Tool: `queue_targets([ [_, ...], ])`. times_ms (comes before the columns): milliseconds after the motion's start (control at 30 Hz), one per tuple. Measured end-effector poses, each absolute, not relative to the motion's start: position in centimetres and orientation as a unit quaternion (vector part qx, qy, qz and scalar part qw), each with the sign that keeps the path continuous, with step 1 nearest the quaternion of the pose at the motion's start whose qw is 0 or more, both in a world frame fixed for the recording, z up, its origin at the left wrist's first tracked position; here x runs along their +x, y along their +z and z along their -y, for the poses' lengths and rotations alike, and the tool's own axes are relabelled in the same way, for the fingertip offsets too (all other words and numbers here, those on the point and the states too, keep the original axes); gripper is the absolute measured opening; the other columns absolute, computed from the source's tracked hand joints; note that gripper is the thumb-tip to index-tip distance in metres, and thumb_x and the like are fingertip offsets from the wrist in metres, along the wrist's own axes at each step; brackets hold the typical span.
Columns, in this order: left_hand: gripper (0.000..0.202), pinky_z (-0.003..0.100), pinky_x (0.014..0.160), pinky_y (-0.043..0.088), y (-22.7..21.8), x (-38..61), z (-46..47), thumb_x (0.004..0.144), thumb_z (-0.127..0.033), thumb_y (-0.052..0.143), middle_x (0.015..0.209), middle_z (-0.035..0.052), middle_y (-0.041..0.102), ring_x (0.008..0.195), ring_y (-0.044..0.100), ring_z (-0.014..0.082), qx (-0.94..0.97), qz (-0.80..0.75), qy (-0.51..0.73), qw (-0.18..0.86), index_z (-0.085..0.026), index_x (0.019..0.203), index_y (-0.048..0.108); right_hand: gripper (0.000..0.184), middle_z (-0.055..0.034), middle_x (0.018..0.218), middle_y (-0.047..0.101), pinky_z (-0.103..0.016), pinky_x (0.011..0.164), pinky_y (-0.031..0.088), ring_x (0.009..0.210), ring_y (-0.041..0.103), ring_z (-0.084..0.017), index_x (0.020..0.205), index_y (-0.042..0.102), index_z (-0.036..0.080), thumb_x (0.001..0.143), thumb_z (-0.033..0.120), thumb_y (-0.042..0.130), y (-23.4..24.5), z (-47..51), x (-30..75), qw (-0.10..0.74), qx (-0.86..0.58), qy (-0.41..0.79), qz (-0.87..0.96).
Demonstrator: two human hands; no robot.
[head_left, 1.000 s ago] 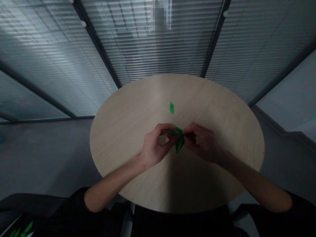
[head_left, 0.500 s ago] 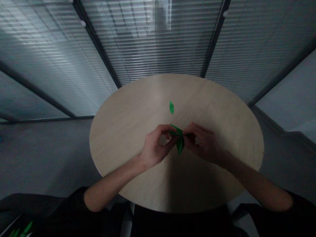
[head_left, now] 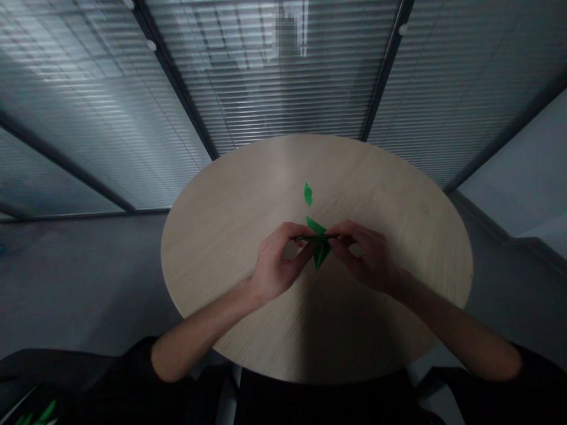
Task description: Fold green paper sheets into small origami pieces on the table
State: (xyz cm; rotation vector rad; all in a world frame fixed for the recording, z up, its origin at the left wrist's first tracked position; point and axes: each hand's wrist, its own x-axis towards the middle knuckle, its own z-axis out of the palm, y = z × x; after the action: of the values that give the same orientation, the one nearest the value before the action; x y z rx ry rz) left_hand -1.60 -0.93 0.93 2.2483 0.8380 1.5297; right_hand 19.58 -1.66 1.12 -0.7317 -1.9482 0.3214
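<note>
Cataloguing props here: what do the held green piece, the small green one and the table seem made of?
Held green piece: probably thin matte paper; sharp creases, pointed flaps. Small green one: seemingly the same paper, too small to confirm. Table: pale wood-look top, fine straight grain, soft sheen; veneer or laminate, unclear.

Office: blinded glass partitions (head_left: pixel 283 82), round table (head_left: pixel 398 195)

A folded paper (head_left: pixel 319 248) sits between the left hand (head_left: pixel 277 267) and right hand (head_left: pixel 368 258), over the round table (head_left: pixel 212 236). A smaller paper piece (head_left: pixel 308 193) lies on the table just behind.
</note>
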Motion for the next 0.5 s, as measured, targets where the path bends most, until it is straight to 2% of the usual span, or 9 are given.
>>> queue_targets([
  [167,0.025,0.027,0.075,0.061,1.00,-1.61,1.03,0.090,-0.011,0.072,0.098,0.0041,0.075,0.083,0.072,0.0147,0.782,-0.293,0.527,0.156,-0.020,0.112,0.063,0.015,-0.0009,0.092,0.074,-0.022,0.059,0.056,0.063,0.068,-0.010,0.113,0.064,0.023,0.100,0.017,0.061,1.02,1.83,19.58,0.512,-0.312,0.133,0.789],
  [300,0.029,0.029,0.074,0.061,0.94,-1.66,0.93,0.089,-0.011,0.072,0.099,0.0046,0.073,0.083,0.071,0.0156,0.787,-0.285,0.526,0.150,-0.020,0.115,0.062,0.014,-0.0019,0.090,0.075,-0.023,0.059,0.057,0.065,0.069,-0.011,0.113,0.066,0.023,0.102,0.019,0.059,1.14,1.81,19.58,0.510,-0.318,0.130,0.788],
  [500,0.015,0.029,0.073,0.060,0.67,-1.44,0.69,0.093,-0.013,0.070,0.096,0.0046,0.072,0.082,0.070,0.0152,0.766,-0.286,0.538,0.205,-0.020,0.105,0.064,0.021,-0.0007,0.089,0.076,-0.021,0.058,0.057,0.060,0.070,-0.009,0.125,0.061,0.023,0.106,0.020,0.052,1.32,1.96,19.55,0.498,-0.337,0.175,0.780],
])
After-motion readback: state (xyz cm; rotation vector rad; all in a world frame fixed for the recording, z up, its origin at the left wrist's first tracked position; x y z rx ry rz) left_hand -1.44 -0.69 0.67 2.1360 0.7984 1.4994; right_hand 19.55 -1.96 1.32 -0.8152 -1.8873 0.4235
